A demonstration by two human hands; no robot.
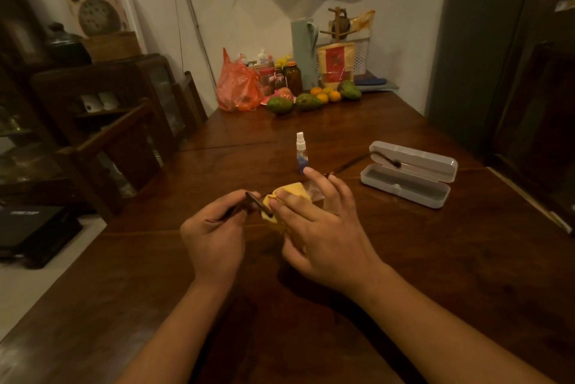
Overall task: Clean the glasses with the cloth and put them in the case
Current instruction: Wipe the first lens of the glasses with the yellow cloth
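Note:
I hold the dark-framed glasses [252,200] above the middle of the wooden table [435,259]. My left hand [214,237] grips the frame by its left corner and temple. My right hand [320,228] pinches the yellow cloth [295,190] around one lens, with two fingers lifted. The other temple [350,165] sticks out to the right, towards the case. The clear plastic case [407,173] lies open on the table to the right, nothing inside it.
A small spray bottle [301,153] stands just beyond my hands. Fruit [311,100], jars, an orange plastic bag [238,88] and a jug crowd the table's far end by the wall. A wooden chair [115,147] and dark cabinets stand on the left.

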